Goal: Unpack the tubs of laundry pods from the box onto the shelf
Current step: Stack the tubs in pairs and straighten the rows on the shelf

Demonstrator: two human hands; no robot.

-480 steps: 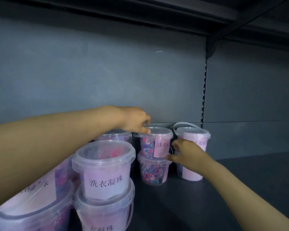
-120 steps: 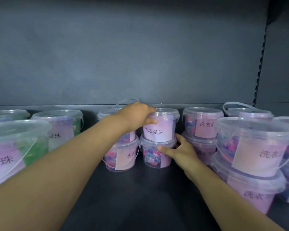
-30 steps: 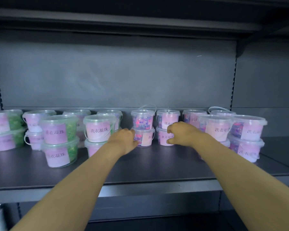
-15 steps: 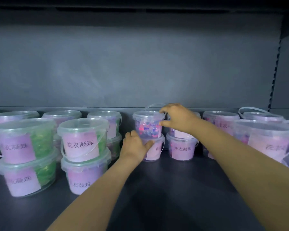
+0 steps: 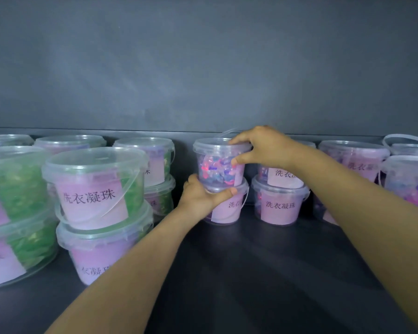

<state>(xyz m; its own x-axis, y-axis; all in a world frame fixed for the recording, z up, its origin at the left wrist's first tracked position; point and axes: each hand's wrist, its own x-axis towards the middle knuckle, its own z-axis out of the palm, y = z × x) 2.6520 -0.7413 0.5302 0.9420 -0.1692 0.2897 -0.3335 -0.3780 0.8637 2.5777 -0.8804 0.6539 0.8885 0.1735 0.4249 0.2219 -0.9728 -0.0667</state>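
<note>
My right hand (image 5: 263, 148), at 3 o'clock of the upper tub (image 5: 215, 165) of pink-and-blue pods, grips it with fingers over the lid and thumb on the wall. That tub sits stacked on the lower tub (image 5: 227, 209) at the back of the shelf (image 5: 251, 273). My left hand (image 5: 200, 198) curls round the lower tub's rim from 9 o'clock, and stacked green-pod tubs (image 5: 94, 189) stand further out at 9 o'clock.

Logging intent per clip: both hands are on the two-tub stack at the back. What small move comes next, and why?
Probably turn the upper tub until its label faces front: the right hand grips it, the left hand steadies the lower tub, and the upper label shows only at its right edge, unlike the stack beside it.
</note>
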